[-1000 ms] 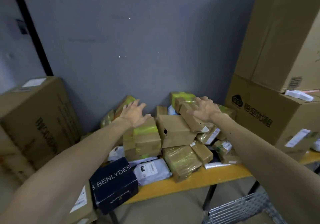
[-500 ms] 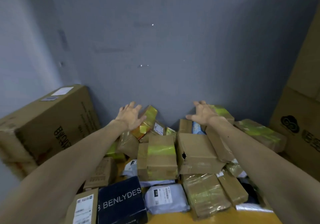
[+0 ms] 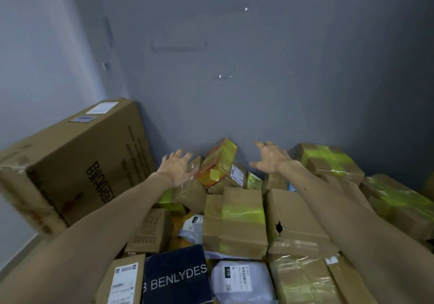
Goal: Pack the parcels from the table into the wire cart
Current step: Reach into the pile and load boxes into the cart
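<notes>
**Grey wall, heaped counter, both grips spread open**

Grey wall (image 3: 234,73) fills the far side of the view, with a big brown carton (image 3: 77,162) tilted against it in the left corner. Below lies a crowded heap of parcels (image 3: 303,278) that hides nearly all of the counter (image 3: 176,231). Only a small orange patch of it shows between the boxes.

Both bare arms reach over the heap toward the wall. The left grip (image 3: 175,168) has its fingers spread and holds nothing. It sits at the left edge of an orange-and-yellow box (image 3: 217,162) that leans on the wall, and whether it touches that box cannot be told. The right grip (image 3: 270,160) is likewise splayed and empty. It hangs just right of the same box and left of a green-taped box (image 3: 326,160) at the far right.

Nearer the camera, a tan box with a green tape band (image 3: 237,219) lies beside a box with a dark hole (image 3: 296,223) in its side. At the near edge a navy BENLYDES box (image 3: 176,278) sits just left of a white mailer bag (image 3: 239,280) — both lie flat, labels up.
</notes>
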`<action>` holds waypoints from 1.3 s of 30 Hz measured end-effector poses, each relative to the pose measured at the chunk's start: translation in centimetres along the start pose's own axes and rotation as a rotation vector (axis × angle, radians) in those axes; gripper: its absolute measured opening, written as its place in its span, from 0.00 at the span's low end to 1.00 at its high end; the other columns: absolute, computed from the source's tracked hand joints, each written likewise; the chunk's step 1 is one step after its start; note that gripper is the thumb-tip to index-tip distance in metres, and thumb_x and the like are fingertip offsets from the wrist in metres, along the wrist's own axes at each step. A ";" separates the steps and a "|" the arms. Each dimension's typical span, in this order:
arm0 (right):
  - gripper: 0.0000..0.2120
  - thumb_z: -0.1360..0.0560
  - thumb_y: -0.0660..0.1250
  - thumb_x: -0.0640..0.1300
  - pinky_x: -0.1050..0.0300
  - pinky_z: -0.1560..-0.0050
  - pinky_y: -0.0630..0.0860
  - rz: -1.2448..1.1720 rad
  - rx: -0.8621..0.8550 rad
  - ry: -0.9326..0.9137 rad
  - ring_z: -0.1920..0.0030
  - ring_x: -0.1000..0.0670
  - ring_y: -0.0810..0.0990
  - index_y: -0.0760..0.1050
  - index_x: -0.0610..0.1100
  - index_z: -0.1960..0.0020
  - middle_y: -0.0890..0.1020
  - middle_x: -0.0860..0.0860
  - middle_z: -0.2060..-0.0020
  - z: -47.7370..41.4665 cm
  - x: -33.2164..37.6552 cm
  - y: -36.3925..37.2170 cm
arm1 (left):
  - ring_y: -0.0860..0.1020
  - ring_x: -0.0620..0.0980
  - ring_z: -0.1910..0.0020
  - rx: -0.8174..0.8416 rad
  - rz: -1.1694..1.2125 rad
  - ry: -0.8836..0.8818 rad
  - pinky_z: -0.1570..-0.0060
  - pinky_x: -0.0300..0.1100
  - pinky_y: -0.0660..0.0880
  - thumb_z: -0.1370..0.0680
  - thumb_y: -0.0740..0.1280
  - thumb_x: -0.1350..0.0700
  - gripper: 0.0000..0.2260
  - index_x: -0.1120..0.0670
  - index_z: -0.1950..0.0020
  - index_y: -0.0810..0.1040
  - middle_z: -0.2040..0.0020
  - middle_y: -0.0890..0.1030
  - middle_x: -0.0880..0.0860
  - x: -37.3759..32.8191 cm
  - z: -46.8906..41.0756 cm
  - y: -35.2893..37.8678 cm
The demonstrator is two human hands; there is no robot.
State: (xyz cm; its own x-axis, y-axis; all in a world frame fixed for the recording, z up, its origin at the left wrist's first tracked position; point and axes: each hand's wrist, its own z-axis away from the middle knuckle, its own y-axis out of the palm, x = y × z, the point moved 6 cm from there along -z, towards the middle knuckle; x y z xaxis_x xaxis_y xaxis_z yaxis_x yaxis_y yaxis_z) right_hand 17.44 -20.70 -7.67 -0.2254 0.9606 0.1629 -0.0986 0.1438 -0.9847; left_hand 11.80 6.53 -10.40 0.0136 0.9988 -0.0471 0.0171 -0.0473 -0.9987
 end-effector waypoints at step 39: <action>0.41 0.24 0.70 0.56 0.48 0.34 0.71 -0.233 0.241 0.104 0.31 0.40 0.70 0.49 0.51 0.21 0.72 0.40 0.33 -17.0 6.8 15.2 | 0.65 0.61 0.27 0.363 0.553 0.096 0.30 0.54 0.65 0.21 0.66 0.43 0.37 0.42 0.20 0.45 0.23 0.62 0.56 4.1 -16.7 18.8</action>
State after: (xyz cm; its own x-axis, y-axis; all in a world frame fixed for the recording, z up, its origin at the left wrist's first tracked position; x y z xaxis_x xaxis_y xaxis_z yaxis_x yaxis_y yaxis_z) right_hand 30.89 -7.98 -22.59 -0.0717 0.9295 0.3619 -0.3647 0.3133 -0.8768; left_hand 28.83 9.57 -29.03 0.0132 0.8225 -0.5687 -0.3553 -0.5277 -0.7715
